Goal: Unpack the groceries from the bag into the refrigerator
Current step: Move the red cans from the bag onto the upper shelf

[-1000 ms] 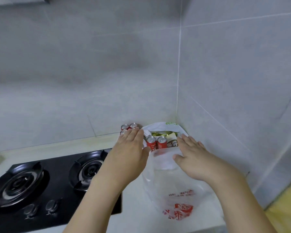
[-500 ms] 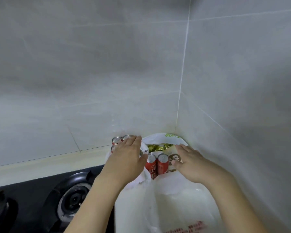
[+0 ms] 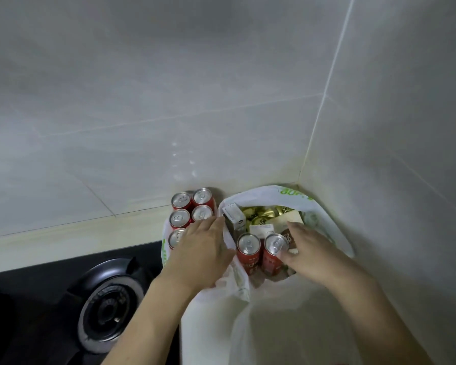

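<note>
Groceries are seen inside a white plastic bag standing in the far right corner of the worktop, against the tiled walls. Within the bag's open mouth, two red cans stand upright side by side at the near edge; behind them a white carton, a second pale box and gold-wrapped items are observed. Five further red cans are grouped upright just left of the bag, near the worktop's back edge; whether they stand on a fold of the plastic cannot be told.

The left hand is laid flat with fingers extended, its grip spread wide over the bag's left rim and partly covering the nearest can of the outer group; nothing is clasped. The right hand is placed in the bag's mouth, thumb touching the right-hand can of the pair, fingers loosely curled over a brown packet; a closed hold on either cannot be confirmed.

A black gas hob occupies the worktop's near left portion.
</note>
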Available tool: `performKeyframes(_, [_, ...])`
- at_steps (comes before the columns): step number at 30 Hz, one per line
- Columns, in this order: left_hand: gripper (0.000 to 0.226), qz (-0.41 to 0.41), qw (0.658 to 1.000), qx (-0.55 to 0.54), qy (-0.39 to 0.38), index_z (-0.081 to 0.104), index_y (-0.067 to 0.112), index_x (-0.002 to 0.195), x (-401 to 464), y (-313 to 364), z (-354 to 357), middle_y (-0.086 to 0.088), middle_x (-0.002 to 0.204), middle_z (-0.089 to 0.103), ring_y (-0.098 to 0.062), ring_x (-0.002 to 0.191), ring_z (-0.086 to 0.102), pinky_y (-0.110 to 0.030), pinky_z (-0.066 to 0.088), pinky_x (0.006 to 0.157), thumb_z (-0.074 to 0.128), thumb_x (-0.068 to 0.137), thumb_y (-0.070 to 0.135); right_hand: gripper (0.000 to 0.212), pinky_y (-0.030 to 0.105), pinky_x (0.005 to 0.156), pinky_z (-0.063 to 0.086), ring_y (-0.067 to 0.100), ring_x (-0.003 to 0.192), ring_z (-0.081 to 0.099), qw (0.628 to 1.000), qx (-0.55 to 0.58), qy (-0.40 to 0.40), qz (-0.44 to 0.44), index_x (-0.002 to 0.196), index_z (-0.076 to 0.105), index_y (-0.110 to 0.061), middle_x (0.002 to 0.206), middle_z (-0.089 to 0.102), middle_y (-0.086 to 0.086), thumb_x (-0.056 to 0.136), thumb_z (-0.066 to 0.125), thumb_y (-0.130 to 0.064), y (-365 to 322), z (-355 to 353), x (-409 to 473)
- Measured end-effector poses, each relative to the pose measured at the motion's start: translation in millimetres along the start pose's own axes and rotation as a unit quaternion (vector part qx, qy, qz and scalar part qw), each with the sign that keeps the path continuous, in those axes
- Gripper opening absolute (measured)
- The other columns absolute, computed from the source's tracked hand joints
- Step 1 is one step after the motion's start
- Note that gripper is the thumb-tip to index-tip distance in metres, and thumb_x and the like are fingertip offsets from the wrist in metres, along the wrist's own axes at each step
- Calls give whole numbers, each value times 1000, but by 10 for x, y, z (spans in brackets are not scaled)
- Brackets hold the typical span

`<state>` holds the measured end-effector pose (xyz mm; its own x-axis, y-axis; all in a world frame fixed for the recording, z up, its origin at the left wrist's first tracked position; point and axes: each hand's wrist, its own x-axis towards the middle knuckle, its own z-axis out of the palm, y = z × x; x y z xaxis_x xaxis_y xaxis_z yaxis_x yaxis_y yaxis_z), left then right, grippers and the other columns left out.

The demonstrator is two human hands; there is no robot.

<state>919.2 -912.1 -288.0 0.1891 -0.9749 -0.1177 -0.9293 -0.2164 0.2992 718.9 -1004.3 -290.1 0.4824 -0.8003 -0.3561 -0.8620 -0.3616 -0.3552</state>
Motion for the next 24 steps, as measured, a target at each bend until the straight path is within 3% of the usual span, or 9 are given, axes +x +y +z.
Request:
performKeyframes(3, [63,-7,1000,-2,2,35,21,146,130,-143,43,1,145,45,-22,131,40,-34,33,108,56,90,43,57,32,107,35,22,132,41,1000,2,18,-16,141,37,-14,144,44,4,93,54,-38,-45,47,161])
performKeyframes(9, [68,-82,997,6,-2,33,23,146,45,-498,-16,2,142,45,-25,125,43,-35,36,104,59,87,44,52,31,107,31,21,130,40,991,-22,43,-123,139,38,-14,139,44,2,94,51,-36,-433,258,343])
performKeyframes(13, [52,-141,990,13,-15,44,25,131,-100,-680,6,1,127,54,-26,114,49,-38,42,94,57,83,41,58,34,111,28,23,134,36,985,-43,23,-166,141,37,-15,141,42,2,92,53,-42,-779,482,429])
performKeyframes(17, [52,-190,981,40,-24,47,22,129,-186,-807,151,2,127,54,-25,116,50,-36,43,94,54,83,44,58,36,109,28,24,128,42,984,-87,20,-156,132,45,-17,132,50,2,87,55,-51,-971,764,508])
performKeyframes(21, [46,-213,975,55,-40,51,21,110,-197,-882,280,2,114,57,-24,109,54,-32,42,88,56,78,53,59,37,105,31,25,119,47,986,-102,54,-118,122,51,-13,123,56,4,83,56,-57,-1082,895,546])
performKeyframes(24, [53,-217,974,49,-42,52,21,107,-165,-900,362,3,111,57,-23,107,55,-31,43,86,60,75,62,59,39,102,32,26,115,49,986,-128,54,-96,115,54,-13,118,58,4,81,52,-61,-1114,919,576])
